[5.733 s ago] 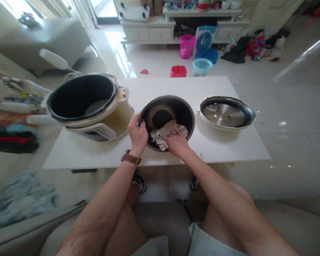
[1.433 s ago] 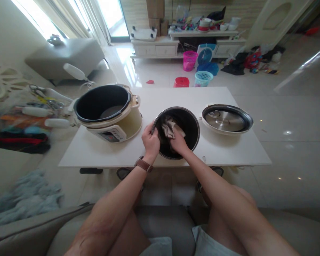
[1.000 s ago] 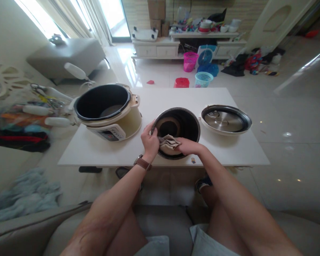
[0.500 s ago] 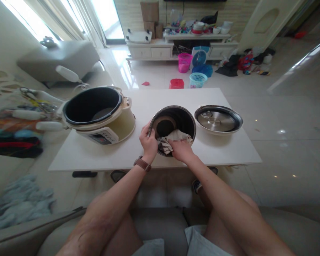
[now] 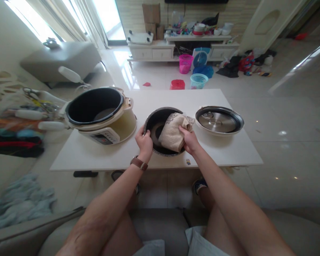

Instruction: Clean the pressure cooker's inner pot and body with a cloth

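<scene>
Between cooker (image 5: 126,125) and lid (image 5: 219,123), pot (image 5: 155,120), cloth (image 5: 172,134) at rim (image 5: 165,155), space behind

Hands (image 5: 144,143) holding dark pot (image 5: 155,124), apparently folded cloth (image 5: 174,132)

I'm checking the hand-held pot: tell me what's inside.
A beige cloth in the right hand hides the right part of the pot. Left of it, dark wall and part of the floor show; anything behind the cloth is hidden.

Free rm behind pot (image 5: 154,124) (pt-blocked by cloth (image 5: 172,132)); cooker (image 5: 102,119) blocks L, lid (image 5: 220,121) R.
</scene>
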`<state>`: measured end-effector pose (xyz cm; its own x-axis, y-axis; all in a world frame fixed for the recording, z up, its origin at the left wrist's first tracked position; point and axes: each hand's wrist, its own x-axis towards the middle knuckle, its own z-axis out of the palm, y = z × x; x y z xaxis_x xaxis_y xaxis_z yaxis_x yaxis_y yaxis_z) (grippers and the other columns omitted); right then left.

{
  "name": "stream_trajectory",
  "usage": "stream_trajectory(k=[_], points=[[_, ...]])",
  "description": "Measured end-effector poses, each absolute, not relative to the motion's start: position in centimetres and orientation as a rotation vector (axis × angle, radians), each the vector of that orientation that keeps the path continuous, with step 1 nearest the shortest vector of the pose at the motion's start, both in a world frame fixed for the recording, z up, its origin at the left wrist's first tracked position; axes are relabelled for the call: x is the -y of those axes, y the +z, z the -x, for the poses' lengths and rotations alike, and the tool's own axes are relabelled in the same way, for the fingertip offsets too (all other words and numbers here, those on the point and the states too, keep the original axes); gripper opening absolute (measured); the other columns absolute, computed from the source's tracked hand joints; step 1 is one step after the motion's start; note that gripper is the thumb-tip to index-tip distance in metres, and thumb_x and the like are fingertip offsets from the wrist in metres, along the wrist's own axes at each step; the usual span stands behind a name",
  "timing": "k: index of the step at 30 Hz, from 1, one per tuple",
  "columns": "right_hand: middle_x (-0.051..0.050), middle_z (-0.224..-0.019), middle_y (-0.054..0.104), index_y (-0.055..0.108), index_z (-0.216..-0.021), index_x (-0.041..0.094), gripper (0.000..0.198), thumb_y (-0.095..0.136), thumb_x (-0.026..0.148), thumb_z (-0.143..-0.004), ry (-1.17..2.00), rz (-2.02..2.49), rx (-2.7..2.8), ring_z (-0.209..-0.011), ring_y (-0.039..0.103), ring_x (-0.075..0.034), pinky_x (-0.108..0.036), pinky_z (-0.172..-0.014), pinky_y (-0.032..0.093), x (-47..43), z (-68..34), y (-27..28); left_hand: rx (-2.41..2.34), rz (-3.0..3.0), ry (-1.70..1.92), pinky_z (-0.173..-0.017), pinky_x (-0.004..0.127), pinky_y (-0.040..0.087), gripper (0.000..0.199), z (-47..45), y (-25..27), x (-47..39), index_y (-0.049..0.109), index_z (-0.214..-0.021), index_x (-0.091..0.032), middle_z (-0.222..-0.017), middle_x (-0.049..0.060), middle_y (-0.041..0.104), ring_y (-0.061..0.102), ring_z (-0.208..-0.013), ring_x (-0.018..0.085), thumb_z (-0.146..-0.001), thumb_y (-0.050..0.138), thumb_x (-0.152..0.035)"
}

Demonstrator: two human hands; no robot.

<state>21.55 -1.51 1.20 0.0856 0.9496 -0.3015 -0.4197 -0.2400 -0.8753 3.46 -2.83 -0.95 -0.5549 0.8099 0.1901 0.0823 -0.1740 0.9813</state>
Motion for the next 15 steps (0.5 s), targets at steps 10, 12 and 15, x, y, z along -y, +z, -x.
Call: stream_trajectory(k=[10,12,15], points=[[-0.009,-0.097,0.082,0.069,-0.111,0.020,0.033,0.067,0.040,-0.085,1.605,1.047,0.606,-0.114,0.078,-0.032,-0.055,-0.104,0.064,1.4,-22.5,2.9,-1.548,-0.884,1.709,-0.092,0.033,0.056,0.026,-1.8,-2.0,2.0,0.077,-0.095,-0.015,-0.092,0.006,0.077,0.068,-0.088,0.019,-0.073,0.063,-0.022],[-0.009,-0.098,0.082,0.069,-0.112,0.020,0.035,0.067,0.042,-0.085,1.575,1.029,0.637,-0.115,0.077,-0.033,-0.056,-0.104,0.063,1.2,-22.5,2.9,-1.538,-0.863,1.696,-0.092,0.034,0.056,0.024,-1.5,-2.4,1.8,0.075,-0.092,-0.015,-0.090,0.005,0.076,0.068,-0.088,0.019,-0.073,0.064,-0.024],[-0.009,-0.098,0.082,0.069,-0.115,0.020,0.038,0.066,0.044,-0.086,1.529,1.009,0.646,-0.115,0.077,-0.032,-0.055,-0.103,0.064,0.9,-22.4,2.9,-1.535,-0.812,1.670,-0.091,0.034,0.057,0.023,-1.4,-2.9,1.8,0.074,-0.090,-0.016,-0.089,0.005,0.075,0.069,-0.088,0.020,-0.071,0.066,-0.026]])
